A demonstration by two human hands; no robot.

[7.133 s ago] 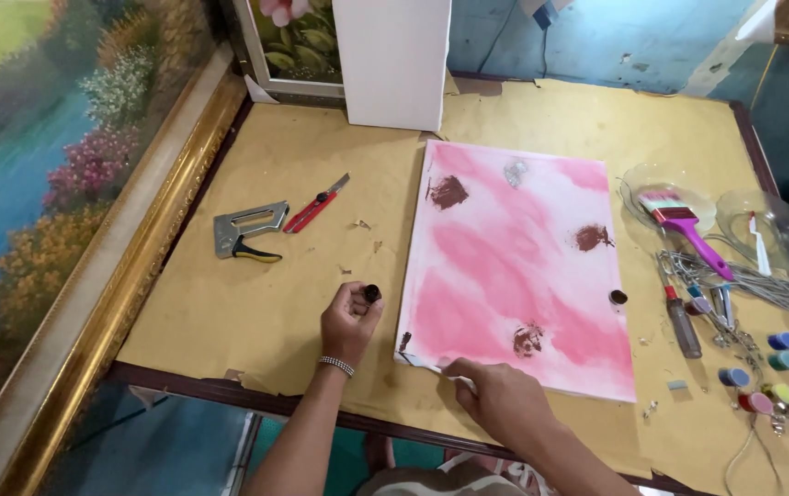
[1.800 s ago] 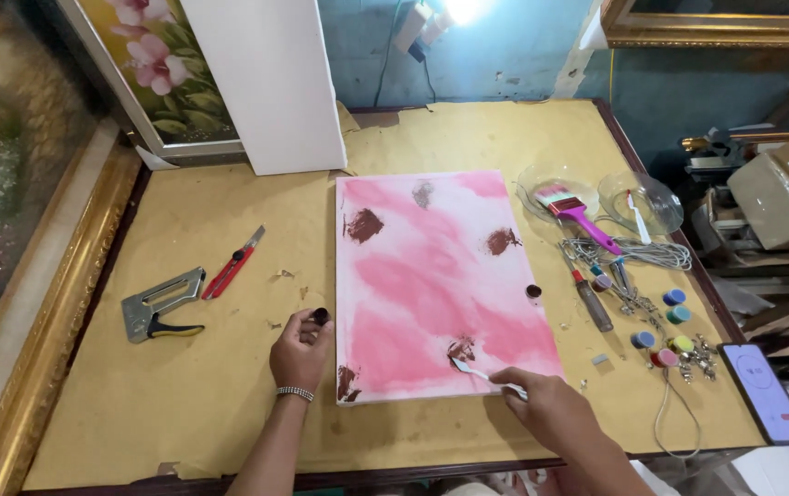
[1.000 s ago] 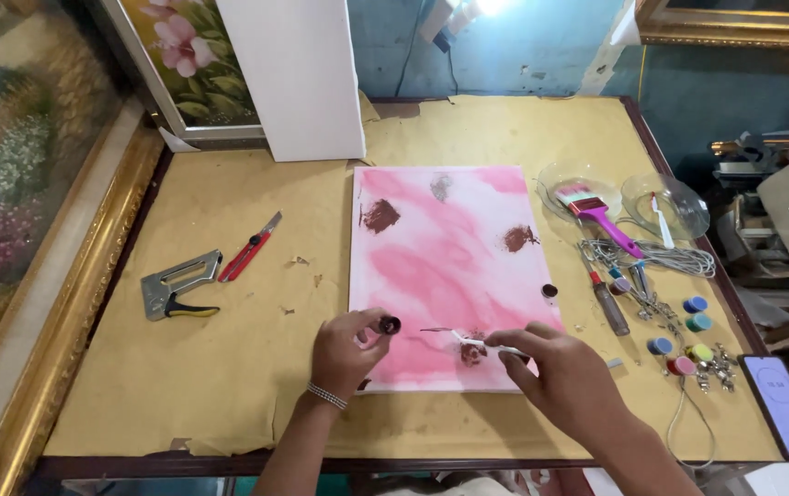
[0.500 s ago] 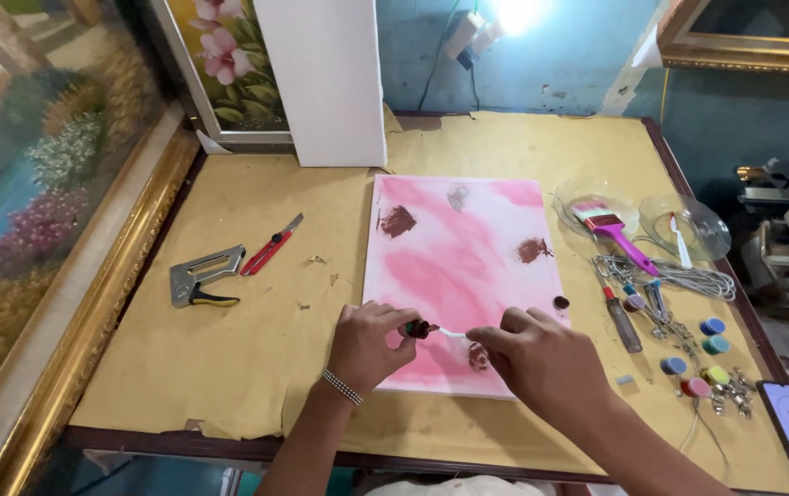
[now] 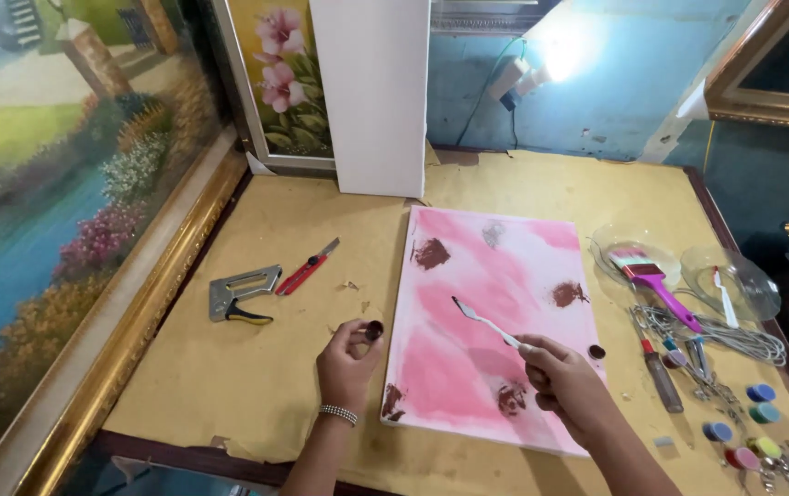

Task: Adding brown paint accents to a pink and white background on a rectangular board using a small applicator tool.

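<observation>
A tan tabletop (image 5: 256,386) stands against a blue wall, with a large gilt-framed landscape painting (image 5: 36,211) leaning along one side. The left hand (image 5: 346,367) pinches a small dark paint pot (image 5: 373,330) between thumb and fingertips, holding it just above the board beside the pink canvas (image 5: 495,321). The right hand (image 5: 564,386) is closed round the handle of a palette knife (image 5: 484,322), whose blade points up and away from the hand over the middle of the canvas. A brown dab (image 5: 510,398) lies just left of that hand. Further left of the left hand sit a staple gun (image 5: 240,293) and a red utility knife (image 5: 308,266). Right of the right hand lie a pink-handled brush (image 5: 656,280) and small coloured pots (image 5: 751,424).
</observation>
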